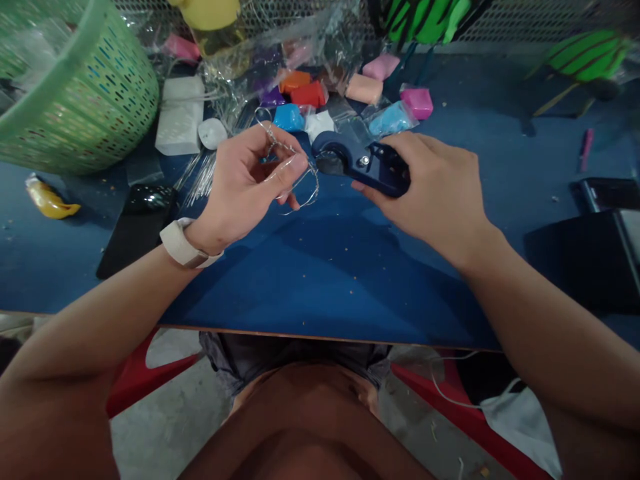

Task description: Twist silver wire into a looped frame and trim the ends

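Note:
Thin silvery wire (315, 193), bent into loops, is pinched between the thumb and fingers of my left hand (255, 177). My right hand (433, 187) is wrapped round a dark blue hand tool (373, 167) with a curved head and a metal pivot. The tool's head points left, close to the wire and my left fingertips; whether they touch is unclear. Both hands are above the blue table (320, 267). Just beyond them lie small packets of coloured material, among them a light blue one (393, 119), a red one (309, 95) and a white one (320, 125).
A green basket (120, 87) stands at the back left, near a white box (180, 117). A black phone (137, 230) and loose wires (200, 180) lie left of my left hand. Green striped objects (585, 57) are at the back; a dark box (585, 260) is at right.

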Available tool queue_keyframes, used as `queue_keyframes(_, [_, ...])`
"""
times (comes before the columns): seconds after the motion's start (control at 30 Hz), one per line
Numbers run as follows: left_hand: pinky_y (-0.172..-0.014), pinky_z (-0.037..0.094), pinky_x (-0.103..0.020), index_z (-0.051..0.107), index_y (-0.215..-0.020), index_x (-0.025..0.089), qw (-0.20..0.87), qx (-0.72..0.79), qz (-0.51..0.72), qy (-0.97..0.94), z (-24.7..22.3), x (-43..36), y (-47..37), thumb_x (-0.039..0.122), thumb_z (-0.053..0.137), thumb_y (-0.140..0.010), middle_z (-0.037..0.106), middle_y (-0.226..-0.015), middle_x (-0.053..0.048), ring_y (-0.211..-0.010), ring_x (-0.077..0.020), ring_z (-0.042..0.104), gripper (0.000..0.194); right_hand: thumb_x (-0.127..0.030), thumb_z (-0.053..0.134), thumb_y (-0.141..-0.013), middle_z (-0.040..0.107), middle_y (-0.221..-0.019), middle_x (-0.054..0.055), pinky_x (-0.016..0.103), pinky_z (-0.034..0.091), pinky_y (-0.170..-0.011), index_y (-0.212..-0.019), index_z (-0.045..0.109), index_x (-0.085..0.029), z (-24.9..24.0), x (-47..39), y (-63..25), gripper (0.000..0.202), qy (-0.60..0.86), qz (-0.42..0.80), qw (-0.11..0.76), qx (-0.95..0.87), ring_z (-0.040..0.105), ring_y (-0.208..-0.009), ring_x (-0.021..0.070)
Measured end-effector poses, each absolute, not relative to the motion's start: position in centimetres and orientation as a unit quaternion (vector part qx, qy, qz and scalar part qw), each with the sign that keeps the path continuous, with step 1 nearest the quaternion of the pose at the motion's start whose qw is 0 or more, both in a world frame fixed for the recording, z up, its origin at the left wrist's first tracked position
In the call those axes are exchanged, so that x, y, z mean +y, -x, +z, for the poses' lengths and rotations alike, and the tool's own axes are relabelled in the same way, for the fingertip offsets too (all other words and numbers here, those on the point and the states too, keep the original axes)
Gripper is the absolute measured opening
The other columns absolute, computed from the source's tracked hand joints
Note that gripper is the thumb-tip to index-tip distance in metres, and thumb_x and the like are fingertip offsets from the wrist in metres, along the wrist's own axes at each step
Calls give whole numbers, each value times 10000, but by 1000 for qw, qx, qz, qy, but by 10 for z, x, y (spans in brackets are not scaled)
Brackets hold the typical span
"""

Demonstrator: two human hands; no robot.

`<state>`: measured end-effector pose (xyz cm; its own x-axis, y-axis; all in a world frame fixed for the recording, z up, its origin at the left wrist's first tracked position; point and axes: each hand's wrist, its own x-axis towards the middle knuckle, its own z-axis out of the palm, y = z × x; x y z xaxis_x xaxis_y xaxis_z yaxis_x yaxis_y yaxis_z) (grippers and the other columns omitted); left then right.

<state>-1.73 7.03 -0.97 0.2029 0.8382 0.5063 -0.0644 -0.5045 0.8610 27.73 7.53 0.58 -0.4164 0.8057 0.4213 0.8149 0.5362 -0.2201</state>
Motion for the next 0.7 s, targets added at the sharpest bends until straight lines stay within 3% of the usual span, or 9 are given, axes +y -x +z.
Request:
queue_keyframes(0.33, [-584,686,-289,807,-1092,234,352,246,579,-693,-13,75,16,471,926,-1062,630,-786,44,-529,-54,556,267,-560,779,-1068,871,-1281,167,610,641,-908,-1484,755,-282,7,76,-278,501,464,6,235,-854,839,-1067,462])
queue_keyframes(0.5, [-613,676,-289,804,-1106,242,364,226,568,-702,-12,74,16,467,897,-1089,641,-788,40,-566,-71,604,244,-595,746,-1078,873,-1335,163,595,634,-952,-1486,756,-267,10,75,-278,524,460,32,228,-858,838,-1127,451])
queue_keyframes(0.7, [-612,651,-297,830,-1063,294,393,249,576,-672,-9,70,14,481,933,-1055,608,-731,38,-568,-92,551,214,-630,713,-1062,878,-1280,196,603,621,-971,-1413,781,-211,18,72,-276,550,455,76,205,-863,838,-1156,480])
